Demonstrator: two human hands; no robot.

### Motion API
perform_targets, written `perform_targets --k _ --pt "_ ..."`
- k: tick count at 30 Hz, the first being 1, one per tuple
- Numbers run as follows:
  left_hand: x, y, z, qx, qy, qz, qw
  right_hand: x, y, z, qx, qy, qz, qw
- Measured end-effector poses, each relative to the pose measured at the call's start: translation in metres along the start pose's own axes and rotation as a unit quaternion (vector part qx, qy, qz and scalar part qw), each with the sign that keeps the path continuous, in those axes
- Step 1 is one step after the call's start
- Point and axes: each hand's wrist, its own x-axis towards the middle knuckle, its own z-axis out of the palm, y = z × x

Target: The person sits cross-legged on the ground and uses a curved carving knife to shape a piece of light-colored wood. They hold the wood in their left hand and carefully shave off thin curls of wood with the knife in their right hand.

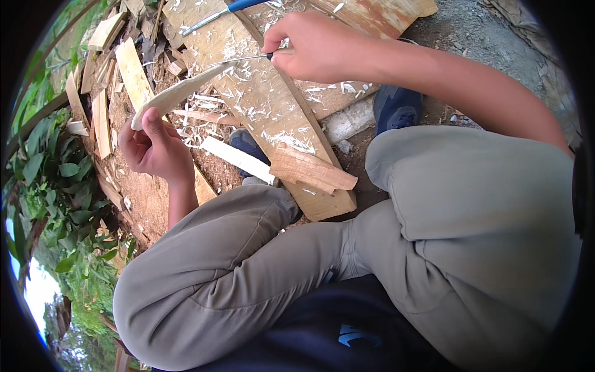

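The person sat low over the ground with both knees drawn up in grey-green trousers (pixel 248 260), and the work went on just beyond the knees. The left hand (pixel 155 149) was curled around the near end of a pale, curved piece of wood (pixel 180 93), thumb and fingers pressed together on it, so that the piece slanted up and away toward the right. The right hand (pixel 316 46) was closed in a fist on the handle of a thin metal blade (pixel 238 60), and the blade's tip lay against the far end of the curved piece, touching it.

Under both hands lay a broad wooden plank (pixel 266 105), running from the top of the view down toward the knees and strewn with pale wood shavings (pixel 238 93). A short, reddish offcut (pixel 313 170) rested on the plank's near end. A second tool with a blue handle (pixel 238 6) lay on the plank's far end, well apart from the hands. 1 dark blue shoe (pixel 393 106) showed beside the plank on the right, and another peeked out from under it (pixel 248 144).

To the left, loose wood scraps (pixel 102 111) lay piled on reddish sawdust, with green leaves (pixel 56 180) beyond them at the edge.
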Motion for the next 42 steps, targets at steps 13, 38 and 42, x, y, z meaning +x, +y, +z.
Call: perform_targets --k 13,38,42 --pt "0.007 0.017 0.020 0.065 0.053 0.028 0.996 -0.008 0.014 0.011 0.043 0.055 -0.084 0.994" --pt "0.005 0.021 0.015 0.101 0.090 0.008 0.991 -0.012 -0.013 0.026 0.134 0.084 -0.132 0.979" --pt "0.011 0.018 0.012 0.083 0.084 -0.002 0.993 -0.004 0.002 0.017 0.104 0.057 -0.098 0.988"
